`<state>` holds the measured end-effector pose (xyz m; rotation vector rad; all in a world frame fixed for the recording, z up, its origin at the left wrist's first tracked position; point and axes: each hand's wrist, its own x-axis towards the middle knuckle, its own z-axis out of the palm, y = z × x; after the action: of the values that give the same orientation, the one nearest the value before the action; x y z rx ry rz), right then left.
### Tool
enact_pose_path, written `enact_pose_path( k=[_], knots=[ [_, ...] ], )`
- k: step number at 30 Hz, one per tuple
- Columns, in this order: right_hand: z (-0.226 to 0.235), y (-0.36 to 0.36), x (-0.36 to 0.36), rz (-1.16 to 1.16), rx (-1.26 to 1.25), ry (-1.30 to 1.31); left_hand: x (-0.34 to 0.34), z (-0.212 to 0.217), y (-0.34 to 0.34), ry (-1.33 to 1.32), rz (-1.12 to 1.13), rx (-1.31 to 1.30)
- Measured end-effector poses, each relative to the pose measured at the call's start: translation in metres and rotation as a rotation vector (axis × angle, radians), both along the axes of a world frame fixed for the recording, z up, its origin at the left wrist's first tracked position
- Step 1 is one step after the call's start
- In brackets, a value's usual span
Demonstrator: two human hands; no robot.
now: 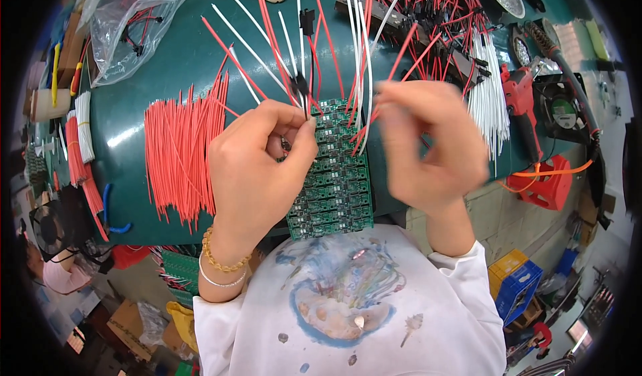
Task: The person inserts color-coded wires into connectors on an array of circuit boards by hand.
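A green circuit board panel point(338, 189) of several small boards lies on the dark green table point(174, 61), with red and white wires standing up from its far end. My left hand point(257, 168) rests on the panel's left edge and pinches a small black part with wires attached point(302, 85). My right hand point(428, 142) is blurred just right of the panel's top and holds a red wire point(404, 55) near the standing wires. Both wrists come up from white sleeves; the left wears bracelets.
A spread of cut red wires point(180, 155) lies left of the panel. White wire bundles point(491, 102) and a tangle of red wires sit at the back right. A red tool point(521, 102) and an orange holder point(548, 185) stand at the right. A plastic bag point(134, 15) lies back left.
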<state>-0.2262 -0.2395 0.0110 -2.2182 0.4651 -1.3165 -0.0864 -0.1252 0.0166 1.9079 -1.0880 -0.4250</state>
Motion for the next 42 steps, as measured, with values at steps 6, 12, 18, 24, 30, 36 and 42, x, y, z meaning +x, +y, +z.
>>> enact_pose_path(
  k=[6,12,18,24,30,36,42],
  knots=[
    [0.017,-0.021,-0.051,-0.461,0.382,0.172,-0.005,0.005,-0.009,-0.086,0.048,0.115],
    [-0.005,-0.022,-0.057,-0.474,0.415,0.372,-0.008,0.007,-0.006,-0.145,0.093,0.128],
    [-0.01,-0.025,-0.044,-0.51,0.181,0.514,-0.009,0.009,-0.006,-0.269,0.037,0.107],
    [-0.007,-0.025,-0.05,-0.428,0.347,0.493,-0.017,0.018,0.008,-0.366,0.063,-0.077],
    [0.002,-0.029,-0.079,-0.328,0.832,0.028,-0.036,0.029,0.011,-0.176,-0.117,-0.179],
    [0.01,-0.01,-0.074,-0.376,0.727,-0.079,-0.042,0.016,0.006,-0.108,-0.255,-0.237],
    [0.019,0.026,-0.057,0.138,0.082,0.17,-0.041,0.024,0.01,0.208,-0.291,-0.206]
  ],
)
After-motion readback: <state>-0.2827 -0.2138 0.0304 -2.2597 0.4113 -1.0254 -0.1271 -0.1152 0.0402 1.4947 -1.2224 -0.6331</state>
